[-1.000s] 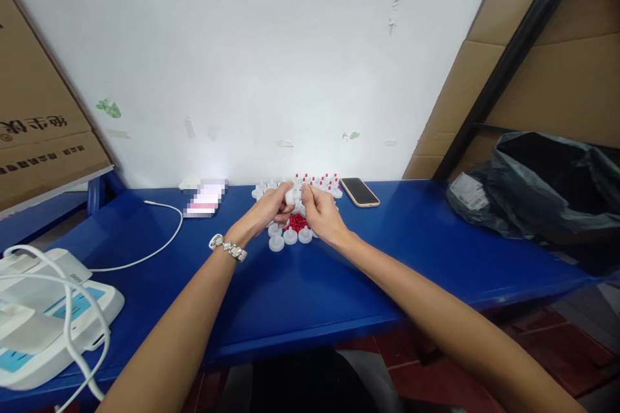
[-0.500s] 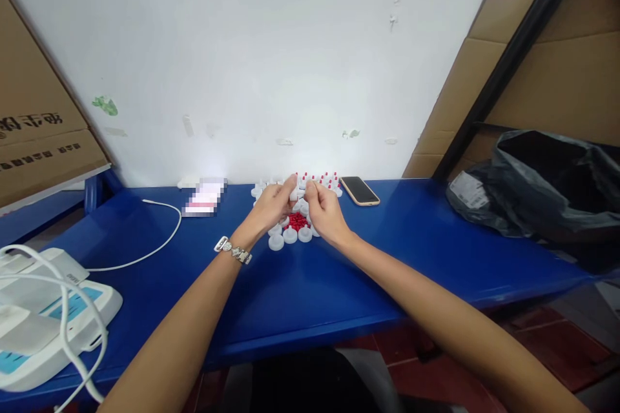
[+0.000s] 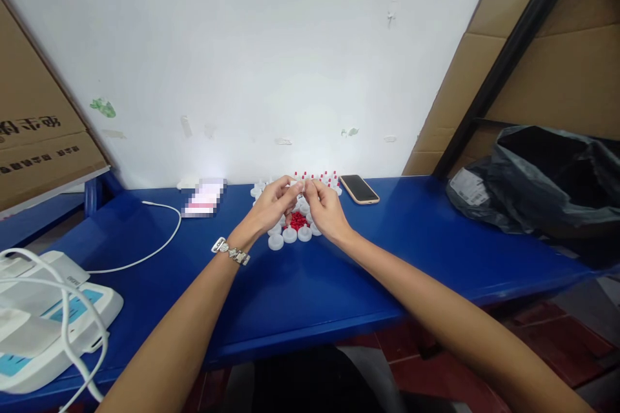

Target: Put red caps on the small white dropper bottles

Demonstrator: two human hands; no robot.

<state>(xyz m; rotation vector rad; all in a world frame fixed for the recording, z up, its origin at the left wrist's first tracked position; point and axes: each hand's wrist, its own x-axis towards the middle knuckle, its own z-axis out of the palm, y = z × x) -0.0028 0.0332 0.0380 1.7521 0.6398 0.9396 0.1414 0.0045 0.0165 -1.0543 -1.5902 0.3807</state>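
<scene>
My left hand is closed, its thumb and fingers pinching a white nozzle cap that is mostly covered by the fingers. Fingertips almost meeting it, my right hand is closed in a pinch at the cap's tip; what it grips is hidden. Beneath both hands lies a small pile of red tip caps. Around that pile stand several white nozzle caps without red tips. Behind my right hand, several white caps with red tips stand in a group near the wall.
A phone lies right of the caps on the blue table. At the left are a power strip with white cables and a blurred pink-and-white item. A black plastic bag sits at the right, beside cardboard.
My left thumb and fingers have shifted around the white nozzle cap, which is now more covered. Both hands stay close together over the pile; the view has tilted slightly.
</scene>
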